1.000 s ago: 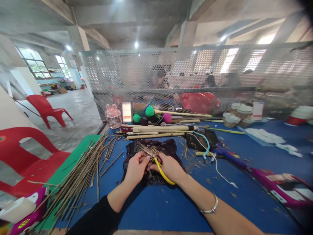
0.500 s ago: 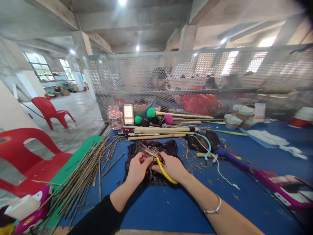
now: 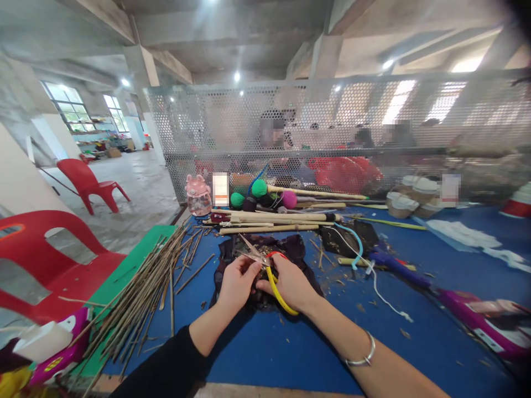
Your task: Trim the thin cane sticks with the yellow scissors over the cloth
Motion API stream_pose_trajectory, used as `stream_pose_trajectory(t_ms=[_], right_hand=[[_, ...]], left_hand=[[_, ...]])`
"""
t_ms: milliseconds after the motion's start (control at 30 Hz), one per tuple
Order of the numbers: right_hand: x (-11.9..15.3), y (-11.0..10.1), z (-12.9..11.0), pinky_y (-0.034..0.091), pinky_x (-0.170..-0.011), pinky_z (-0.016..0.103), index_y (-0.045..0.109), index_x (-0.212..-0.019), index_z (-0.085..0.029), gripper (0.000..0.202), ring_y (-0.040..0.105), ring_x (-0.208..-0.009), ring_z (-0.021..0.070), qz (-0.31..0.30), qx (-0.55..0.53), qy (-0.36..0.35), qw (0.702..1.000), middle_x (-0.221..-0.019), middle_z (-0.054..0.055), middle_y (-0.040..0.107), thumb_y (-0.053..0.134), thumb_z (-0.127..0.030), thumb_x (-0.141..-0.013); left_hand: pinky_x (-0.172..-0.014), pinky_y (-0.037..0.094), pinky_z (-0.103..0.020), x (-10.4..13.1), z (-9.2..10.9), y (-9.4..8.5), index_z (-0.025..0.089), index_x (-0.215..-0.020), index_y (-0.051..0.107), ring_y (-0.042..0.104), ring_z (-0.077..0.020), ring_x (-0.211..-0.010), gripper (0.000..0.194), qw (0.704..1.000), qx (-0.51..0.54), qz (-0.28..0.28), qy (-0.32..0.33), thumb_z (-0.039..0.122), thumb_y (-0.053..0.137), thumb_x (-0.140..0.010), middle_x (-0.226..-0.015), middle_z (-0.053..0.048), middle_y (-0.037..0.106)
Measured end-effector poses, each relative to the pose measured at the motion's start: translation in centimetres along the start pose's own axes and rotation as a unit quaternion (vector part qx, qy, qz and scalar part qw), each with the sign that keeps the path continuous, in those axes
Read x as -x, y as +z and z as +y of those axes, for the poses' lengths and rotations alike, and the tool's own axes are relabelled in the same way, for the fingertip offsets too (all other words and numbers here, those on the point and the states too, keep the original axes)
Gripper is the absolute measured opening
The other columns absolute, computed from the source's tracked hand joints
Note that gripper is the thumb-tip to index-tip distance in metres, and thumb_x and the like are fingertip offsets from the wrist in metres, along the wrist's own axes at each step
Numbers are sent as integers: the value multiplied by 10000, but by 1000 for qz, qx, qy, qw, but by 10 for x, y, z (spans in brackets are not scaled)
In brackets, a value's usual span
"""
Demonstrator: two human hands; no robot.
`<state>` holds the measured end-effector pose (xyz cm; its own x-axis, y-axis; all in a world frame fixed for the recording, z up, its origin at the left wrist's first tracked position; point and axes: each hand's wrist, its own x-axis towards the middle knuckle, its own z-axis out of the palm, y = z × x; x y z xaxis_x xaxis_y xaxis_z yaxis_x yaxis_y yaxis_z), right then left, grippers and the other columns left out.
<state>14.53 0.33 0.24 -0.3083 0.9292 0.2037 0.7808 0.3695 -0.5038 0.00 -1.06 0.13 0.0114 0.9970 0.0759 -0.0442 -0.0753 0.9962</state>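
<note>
My right hand [image 3: 290, 282] is closed on scissors [image 3: 274, 282] with yellow and red handles. Their blades are apart and point up and to the left, over a dark cloth [image 3: 292, 249] strewn with small brown cut pieces. Close beside the blades, my left hand [image 3: 238, 281] has its thumb and fingers pressed together; what it holds, if anything, is too small to make out. Both hands are over the near part of the cloth.
Long thin dry stems [image 3: 141, 298] lie at the left on a green board [image 3: 141, 260]. Behind the cloth are pale sticks [image 3: 269, 228], padded balls and a pink bottle [image 3: 198, 196]. A purple tool [image 3: 477, 320] lies right. People sit behind a perforated screen [image 3: 232, 121].
The scissor blades have opened wider, and the red handle shows more. The camera view has shifted slightly; my hands stay in about the same place over the cloth.
</note>
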Motion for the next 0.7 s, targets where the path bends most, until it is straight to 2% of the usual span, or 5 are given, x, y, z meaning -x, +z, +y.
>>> stream_pose_trajectory(t_ms=[133,267,467,567,700], right_hand=[[-1,-1,3,369,-670,272,464,-928,-183,457,543,-793,185,-14,-20,21,999,-848,48,564,608,-518,-651],[-1,-3,3,372,-674,276,479,-951,-180,478,541,-796,186,-24,-36,28,999,-872,51,568,642,-490,-626],[0,-7,-2,383,-722,290,495,-1007,-175,465,536,-849,185,-41,-74,18,996,-935,57,572,672,-377,-627],[1,-8,-3,387,-737,295,496,-1013,-178,461,534,-861,186,-47,-90,10,995,-951,56,573,672,-361,-627],[0,-7,-2,384,-742,297,492,-1003,-180,446,528,-865,185,-50,-95,11,994,-955,54,567,661,-371,-637]], left_hand=[[-390,415,-180,0,2,0,132,-868,572,463,-77,-460,335,1000,14,-10,-8,426,534,-713,-597,9,530],[-371,393,-173,0,2,0,129,-866,570,438,-68,-438,315,1000,7,-10,-9,400,552,-706,-591,12,524],[-385,383,-172,1,4,1,128,-909,559,458,-73,-445,319,998,49,-35,-18,381,549,-715,-587,10,524],[-393,386,-170,2,6,1,133,-905,556,483,-83,-475,306,997,62,-41,-21,374,550,-717,-593,10,527],[-383,389,-180,3,7,2,138,-880,553,445,-68,-434,293,997,68,-42,-21,387,533,-727,-591,18,519]])
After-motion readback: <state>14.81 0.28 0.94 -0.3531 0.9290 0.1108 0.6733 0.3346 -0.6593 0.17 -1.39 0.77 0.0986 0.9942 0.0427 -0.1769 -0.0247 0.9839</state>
